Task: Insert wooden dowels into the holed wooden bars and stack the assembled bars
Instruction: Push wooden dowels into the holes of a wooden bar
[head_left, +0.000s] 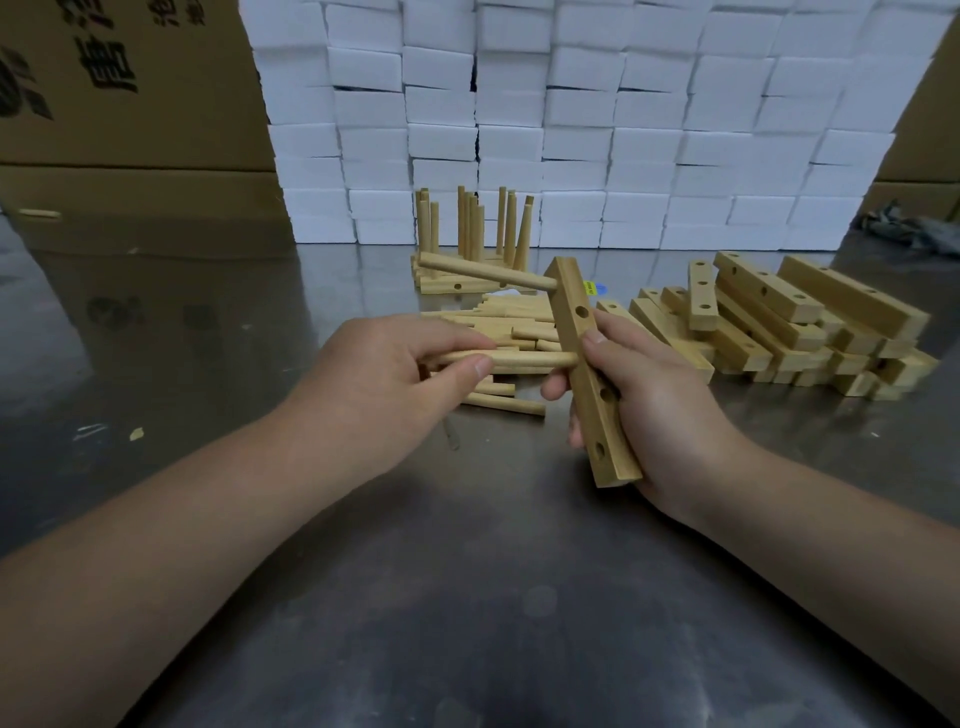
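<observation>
Foam blocks (597, 130), white and stacked, wall off the far side of the metal table (467, 597), with a cardboard box (130, 104) at far left. A heap of holed bars (789, 332) lies to the right, the stack of assembled bars (452, 285) stands far centre, and loose dowels (509, 317) lie just nearer. The right hand (660, 405) grips a tilted holed bar (589, 374) above the table, an inserted dowel (483, 270) jutting left from its far end. The left hand (374, 379) pinches a second dowel (524, 359), its tip against the bar's left face.
</observation>
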